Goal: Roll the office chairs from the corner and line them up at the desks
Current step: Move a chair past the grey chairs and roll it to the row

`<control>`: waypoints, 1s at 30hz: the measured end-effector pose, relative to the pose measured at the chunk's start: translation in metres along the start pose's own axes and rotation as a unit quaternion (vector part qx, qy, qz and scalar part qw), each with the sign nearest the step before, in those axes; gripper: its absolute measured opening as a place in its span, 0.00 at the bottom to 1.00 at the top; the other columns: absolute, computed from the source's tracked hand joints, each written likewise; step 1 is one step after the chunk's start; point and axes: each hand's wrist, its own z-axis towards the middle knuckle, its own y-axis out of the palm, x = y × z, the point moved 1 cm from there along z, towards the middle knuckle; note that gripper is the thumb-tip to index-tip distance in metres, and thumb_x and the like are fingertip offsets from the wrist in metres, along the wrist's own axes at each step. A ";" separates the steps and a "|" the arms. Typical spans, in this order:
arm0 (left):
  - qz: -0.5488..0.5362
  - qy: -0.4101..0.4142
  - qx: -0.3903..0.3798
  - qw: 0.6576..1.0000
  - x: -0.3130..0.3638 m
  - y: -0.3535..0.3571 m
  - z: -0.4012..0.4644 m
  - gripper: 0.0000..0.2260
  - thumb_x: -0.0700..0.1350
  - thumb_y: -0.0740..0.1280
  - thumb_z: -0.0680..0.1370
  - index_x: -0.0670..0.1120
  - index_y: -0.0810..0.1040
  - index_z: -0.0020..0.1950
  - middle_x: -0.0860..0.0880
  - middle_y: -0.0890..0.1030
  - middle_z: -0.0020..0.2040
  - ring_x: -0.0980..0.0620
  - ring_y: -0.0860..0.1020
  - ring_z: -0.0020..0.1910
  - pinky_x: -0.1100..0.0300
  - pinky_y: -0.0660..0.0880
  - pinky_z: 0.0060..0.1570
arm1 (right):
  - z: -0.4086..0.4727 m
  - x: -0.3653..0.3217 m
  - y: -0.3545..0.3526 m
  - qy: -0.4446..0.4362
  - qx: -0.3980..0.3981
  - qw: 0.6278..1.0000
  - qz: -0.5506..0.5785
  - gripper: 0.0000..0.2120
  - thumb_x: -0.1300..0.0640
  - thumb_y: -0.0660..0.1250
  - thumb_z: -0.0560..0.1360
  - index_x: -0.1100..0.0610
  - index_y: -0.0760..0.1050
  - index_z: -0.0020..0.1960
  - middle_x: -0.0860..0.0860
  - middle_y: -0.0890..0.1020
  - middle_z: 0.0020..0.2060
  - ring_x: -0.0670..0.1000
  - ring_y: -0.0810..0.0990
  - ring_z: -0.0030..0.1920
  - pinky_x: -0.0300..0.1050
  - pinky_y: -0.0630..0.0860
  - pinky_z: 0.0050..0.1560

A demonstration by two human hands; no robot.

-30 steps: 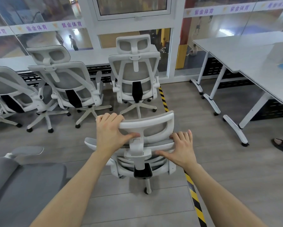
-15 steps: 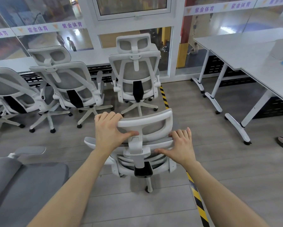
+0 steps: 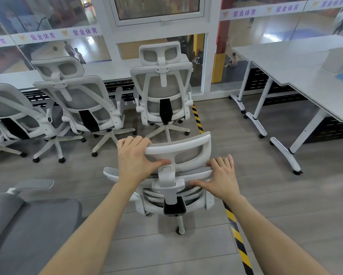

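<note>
Am gripping chair [image 3: 178, 175] at frame centre: my left hand [image 3: 135, 157] curling over headrest [image 3: 184, 151], right hand [image 3: 222, 177] clasping backrest top. Three parked chairs [image 3: 162, 90] standing ahead; tables [image 3: 305, 76] waiting upper right; hazard tape [image 3: 236, 235] running underneath.

Over the last second the chair [image 3: 178, 175] under my hands has crept slightly up the frame, toward the row of parked chairs [image 3: 162, 90] at the upper middle. The desks [image 3: 305, 76] at the right have slid further toward the right edge, and the sandalled foot that showed at the right edge has gone out of view.
</note>
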 end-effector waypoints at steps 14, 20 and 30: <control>0.011 -0.011 -0.010 1.000 0.008 -0.001 0.000 0.37 0.84 0.75 0.62 0.50 0.75 0.43 0.54 0.74 0.40 0.48 0.72 0.43 0.46 0.71 0.55 | 0.003 0.004 -0.005 0.000 -0.027 1.000 -0.005 0.47 0.10 0.60 0.64 0.46 0.76 0.63 0.43 0.76 0.58 0.52 0.72 0.69 0.64 0.49 0.86; 0.014 -0.011 -0.017 1.000 0.010 -0.002 0.001 0.38 0.84 0.75 0.62 0.49 0.76 0.44 0.54 0.75 0.41 0.48 0.73 0.44 0.46 0.72 0.57 | 0.004 0.003 -0.008 0.006 -0.039 0.999 -0.012 0.48 0.09 0.59 0.63 0.46 0.76 0.65 0.43 0.75 0.59 0.52 0.71 0.69 0.63 0.48 0.86; 0.051 -0.017 -0.082 0.995 0.019 -0.016 0.006 0.36 0.83 0.71 0.66 0.51 0.78 0.50 0.54 0.78 0.46 0.47 0.74 0.49 0.47 0.71 0.61 | 0.012 -0.005 -0.034 0.006 -0.154 0.987 -0.048 0.47 0.14 0.60 0.68 0.48 0.74 0.71 0.47 0.78 0.66 0.55 0.71 0.74 0.65 0.48 0.86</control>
